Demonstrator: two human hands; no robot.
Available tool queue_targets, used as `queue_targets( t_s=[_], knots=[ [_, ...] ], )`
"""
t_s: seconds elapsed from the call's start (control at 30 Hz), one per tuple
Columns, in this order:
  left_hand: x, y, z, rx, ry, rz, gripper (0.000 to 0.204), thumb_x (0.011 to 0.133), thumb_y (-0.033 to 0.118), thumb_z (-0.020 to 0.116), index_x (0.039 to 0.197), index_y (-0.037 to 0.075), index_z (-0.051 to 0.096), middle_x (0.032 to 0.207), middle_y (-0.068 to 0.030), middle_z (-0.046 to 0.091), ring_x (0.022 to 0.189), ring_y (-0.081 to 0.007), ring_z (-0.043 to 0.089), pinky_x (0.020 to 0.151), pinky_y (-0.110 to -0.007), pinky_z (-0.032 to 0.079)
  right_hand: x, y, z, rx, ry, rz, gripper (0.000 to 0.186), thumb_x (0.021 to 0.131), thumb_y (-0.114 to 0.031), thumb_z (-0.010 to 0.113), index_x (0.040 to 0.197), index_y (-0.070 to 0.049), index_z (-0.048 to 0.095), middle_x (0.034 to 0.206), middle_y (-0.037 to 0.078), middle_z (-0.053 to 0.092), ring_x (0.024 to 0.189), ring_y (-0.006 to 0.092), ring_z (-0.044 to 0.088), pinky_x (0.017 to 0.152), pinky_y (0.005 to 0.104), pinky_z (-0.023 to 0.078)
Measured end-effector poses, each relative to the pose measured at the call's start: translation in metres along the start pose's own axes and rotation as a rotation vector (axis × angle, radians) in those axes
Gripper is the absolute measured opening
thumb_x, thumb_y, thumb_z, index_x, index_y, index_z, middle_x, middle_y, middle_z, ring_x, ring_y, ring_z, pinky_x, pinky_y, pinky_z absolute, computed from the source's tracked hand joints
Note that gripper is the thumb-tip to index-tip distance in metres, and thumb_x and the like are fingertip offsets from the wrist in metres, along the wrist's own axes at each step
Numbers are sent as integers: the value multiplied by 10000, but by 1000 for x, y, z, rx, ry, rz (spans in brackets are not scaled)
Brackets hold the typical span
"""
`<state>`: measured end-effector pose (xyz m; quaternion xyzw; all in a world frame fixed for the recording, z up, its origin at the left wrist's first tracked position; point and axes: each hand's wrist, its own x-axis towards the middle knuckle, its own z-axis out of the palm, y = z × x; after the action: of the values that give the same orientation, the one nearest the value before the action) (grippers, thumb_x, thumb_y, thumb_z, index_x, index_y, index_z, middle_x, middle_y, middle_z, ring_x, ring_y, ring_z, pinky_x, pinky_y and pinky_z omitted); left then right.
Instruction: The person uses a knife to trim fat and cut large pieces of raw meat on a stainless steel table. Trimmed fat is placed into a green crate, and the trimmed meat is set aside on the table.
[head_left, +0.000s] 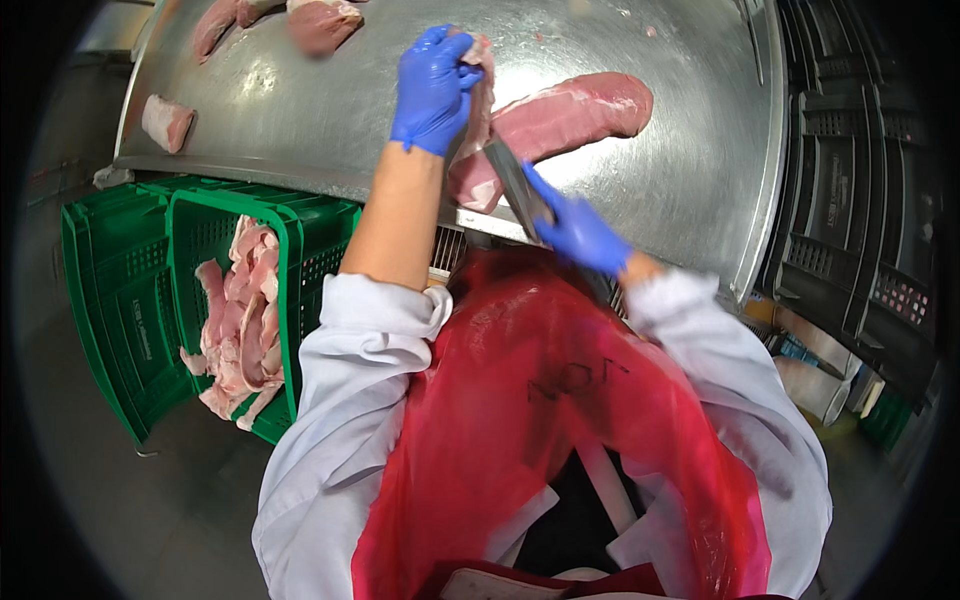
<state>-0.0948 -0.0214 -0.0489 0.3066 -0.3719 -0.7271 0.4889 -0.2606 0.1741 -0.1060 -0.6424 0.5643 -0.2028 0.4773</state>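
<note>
A long pink piece of meat (570,118) lies slantwise on the steel table, its near end close to the table's front edge. My left hand (432,88), in a blue glove, is closed on a pale strip of trimming (479,100) and holds it up at the left of the meat. In my right hand (580,228), also gloved in blue, is a knife (515,185). Its blade points up and left and touches or lies right beside the near part of the meat, where the strip hangs down. The blade's exact edge is hard to make out.
The steel table (330,110) carries a small meat piece (168,123) at left and larger pieces (322,24) at the far left. A green crate (290,300) with pale trimmings (240,330) stands below its left front edge. Black crates (835,190) are stacked at right.
</note>
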Motion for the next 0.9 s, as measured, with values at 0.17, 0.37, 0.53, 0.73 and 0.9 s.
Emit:
queue_targets(
  t_s=[0.17,0.37,0.53,0.73,0.9],
  knots=[
    [-43,39,20,0,-28,115,126,931,49,580,805,59,574,728,-10,560,565,-45,440,485,-196,306,29,-42,-13,167,-124,160,745,930,-177,505,1601,-179,179,740,172,674,590,286,665,632,392,556],
    [-115,150,-3,-78,273,440,181,976,160,560,1042,4,623,813,-25,605,634,-59,501,550,-208,374,-15,-7,52,-299,241,-679,750,903,-102,481,1594,-222,215,1032,264,699,861,408,711,807,492,531],
    [-275,315,-122,293,665,513,179,939,132,609,1001,-36,610,784,6,536,633,-86,439,563,-230,322,3,-50,-11,279,-302,-53,772,893,-108,516,1598,-227,224,748,100,662,556,190,618,642,354,556],
    [-297,248,-172,2120,950,484,381,831,252,726,1045,-34,594,952,-142,650,833,-259,610,726,-370,478,67,25,-77,69,224,149,780,859,-68,506,1584,-111,221,865,236,694,714,315,708,660,405,564],
    [-102,-29,-9,1832,-98,57,613,764,325,749,1246,0,553,1171,-215,616,1035,-373,602,890,-440,483,69,68,-37,-377,339,34,791,885,-48,445,1595,-112,103,966,337,663,910,462,667,819,520,523]
  ],
)
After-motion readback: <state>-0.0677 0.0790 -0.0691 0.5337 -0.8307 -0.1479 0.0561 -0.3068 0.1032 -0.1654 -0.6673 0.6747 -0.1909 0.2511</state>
